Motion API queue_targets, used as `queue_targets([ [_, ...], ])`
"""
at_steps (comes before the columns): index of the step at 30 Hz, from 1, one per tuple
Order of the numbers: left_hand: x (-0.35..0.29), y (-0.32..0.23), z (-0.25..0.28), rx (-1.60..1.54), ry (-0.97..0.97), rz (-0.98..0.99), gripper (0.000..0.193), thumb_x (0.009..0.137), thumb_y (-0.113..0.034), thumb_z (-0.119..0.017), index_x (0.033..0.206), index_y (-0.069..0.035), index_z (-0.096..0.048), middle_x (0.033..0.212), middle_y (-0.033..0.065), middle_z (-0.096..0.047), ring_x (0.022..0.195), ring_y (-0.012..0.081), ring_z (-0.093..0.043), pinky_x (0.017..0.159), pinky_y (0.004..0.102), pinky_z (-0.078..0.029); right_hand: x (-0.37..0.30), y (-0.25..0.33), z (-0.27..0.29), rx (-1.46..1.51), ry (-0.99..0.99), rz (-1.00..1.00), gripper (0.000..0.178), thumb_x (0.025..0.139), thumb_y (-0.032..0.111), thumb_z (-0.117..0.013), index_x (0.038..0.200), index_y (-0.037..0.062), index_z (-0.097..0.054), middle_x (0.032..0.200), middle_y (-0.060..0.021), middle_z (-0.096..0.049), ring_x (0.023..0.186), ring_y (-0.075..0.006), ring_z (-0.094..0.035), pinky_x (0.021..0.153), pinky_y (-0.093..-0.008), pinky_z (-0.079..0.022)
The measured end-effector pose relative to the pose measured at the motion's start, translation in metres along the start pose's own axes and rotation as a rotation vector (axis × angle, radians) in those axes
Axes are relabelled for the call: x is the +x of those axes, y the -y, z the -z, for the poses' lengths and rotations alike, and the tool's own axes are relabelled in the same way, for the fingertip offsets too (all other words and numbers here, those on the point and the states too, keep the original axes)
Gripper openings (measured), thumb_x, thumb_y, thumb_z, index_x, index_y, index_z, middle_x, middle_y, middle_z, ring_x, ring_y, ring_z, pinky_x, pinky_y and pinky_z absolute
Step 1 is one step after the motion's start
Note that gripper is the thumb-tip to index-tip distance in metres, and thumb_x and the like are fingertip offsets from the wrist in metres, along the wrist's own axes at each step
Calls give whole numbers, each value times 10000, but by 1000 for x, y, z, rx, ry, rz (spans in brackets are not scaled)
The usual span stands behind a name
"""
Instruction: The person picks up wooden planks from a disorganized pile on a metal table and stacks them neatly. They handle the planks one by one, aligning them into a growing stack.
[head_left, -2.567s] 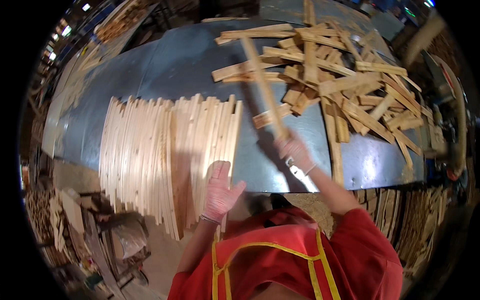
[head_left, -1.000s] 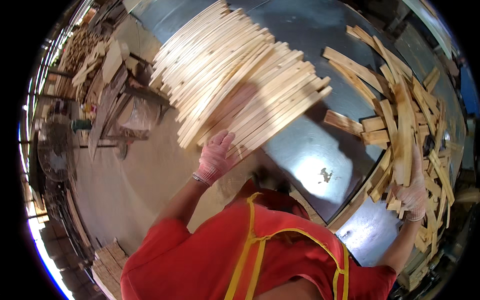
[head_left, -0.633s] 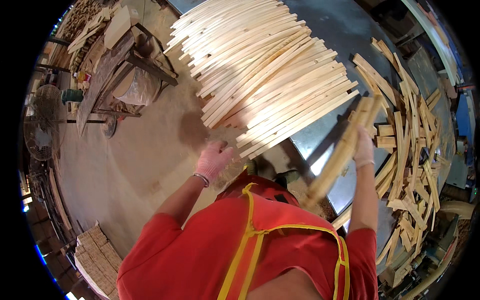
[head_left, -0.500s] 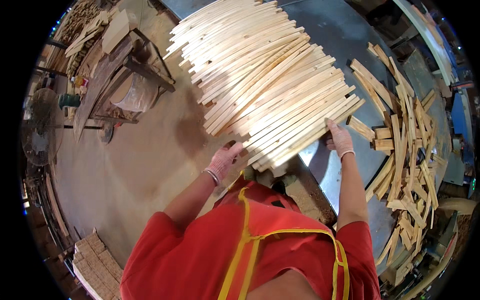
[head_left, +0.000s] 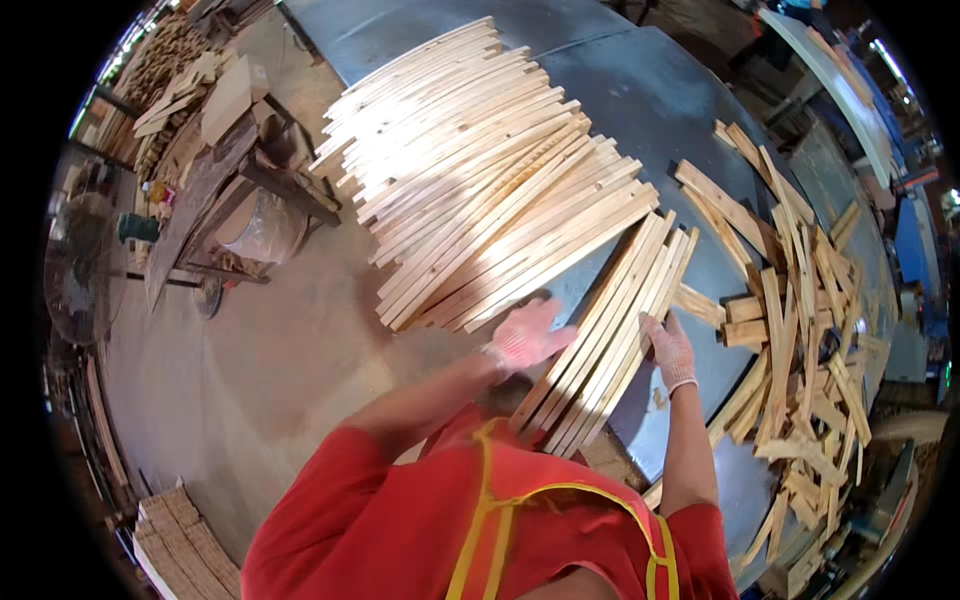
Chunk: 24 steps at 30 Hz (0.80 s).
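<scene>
A small bundle of pale wooden strips (head_left: 612, 335) slants across the near edge of the table, its near ends over my apron. My right hand (head_left: 672, 350), in a thin whitish work glove, grips the bundle's right side with the thumb over the outer strip. On the other side, my left hand (head_left: 532, 335), gloved alike and slightly blurred, has its fingers stretched toward the bundle's left edge; whether they touch it is unclear. Beyond it lies a wide row of similar wooden strips (head_left: 480, 150), side by side with uneven ends, a few crossing askew.
The strips rest on a dark metal tabletop (head_left: 640, 90). A jumbled heap of wood offcuts (head_left: 790, 310) covers its right side. To the left stand a wooden workbench (head_left: 215, 195) and a floor fan (head_left: 85, 270). Stacked boards (head_left: 185, 540) sit at lower left.
Several strips at the near end of the row have come away as a tilted bundle, apart from the rest. My left hand has moved right and its fingers have opened; my right hand is lower.
</scene>
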<state>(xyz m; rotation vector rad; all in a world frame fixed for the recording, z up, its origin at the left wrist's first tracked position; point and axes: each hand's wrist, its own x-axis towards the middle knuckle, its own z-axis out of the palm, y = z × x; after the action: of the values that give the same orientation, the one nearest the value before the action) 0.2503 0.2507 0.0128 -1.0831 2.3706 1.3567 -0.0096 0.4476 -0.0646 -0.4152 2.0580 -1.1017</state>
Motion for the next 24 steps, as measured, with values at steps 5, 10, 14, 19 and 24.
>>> queue_targets([
  [5,73,-46,-43,331,-46,-10,768,923,-618,-617,1355,17,-586,1324,252,-612,1188,399,-649,1024,474,-532,0,23,-12,67,98,-58,843,964,399,-795,1590,-22,-420,1477,-183,-618,1336,-270,-595,1107,-361,-464],
  [10,52,-81,-53,80,-101,-48,874,894,-471,-692,1524,68,-414,1404,288,-539,1301,422,-582,1098,466,-499,-24,44,-9,465,56,55,669,971,320,-801,1475,-17,-518,1377,-127,-656,1216,-232,-613,1090,-352,-469],
  [14,15,-145,2,-129,-417,-376,790,912,-303,-721,1555,13,-388,1449,267,-511,1288,472,-571,1102,501,-496,-79,158,33,234,-157,300,835,953,292,-796,1608,-35,-396,1447,-178,-604,1327,-266,-553,1157,-358,-415],
  [19,-13,-222,61,-273,-657,-845,851,881,-296,-739,1597,-18,-372,1469,245,-500,1243,481,-582,1066,518,-511,-132,242,86,309,-403,768,690,992,222,-758,1546,-40,-440,1470,-158,-557,1319,-248,-535,1170,-392,-405],
  [24,2,-174,49,-158,-686,-883,810,872,-221,-755,1573,-49,-390,1495,241,-500,1265,464,-596,1065,522,-521,-130,198,70,-263,-500,811,617,1013,256,-739,1512,-2,-483,1453,-173,-576,1301,-280,-571,1137,-399,-452],
])
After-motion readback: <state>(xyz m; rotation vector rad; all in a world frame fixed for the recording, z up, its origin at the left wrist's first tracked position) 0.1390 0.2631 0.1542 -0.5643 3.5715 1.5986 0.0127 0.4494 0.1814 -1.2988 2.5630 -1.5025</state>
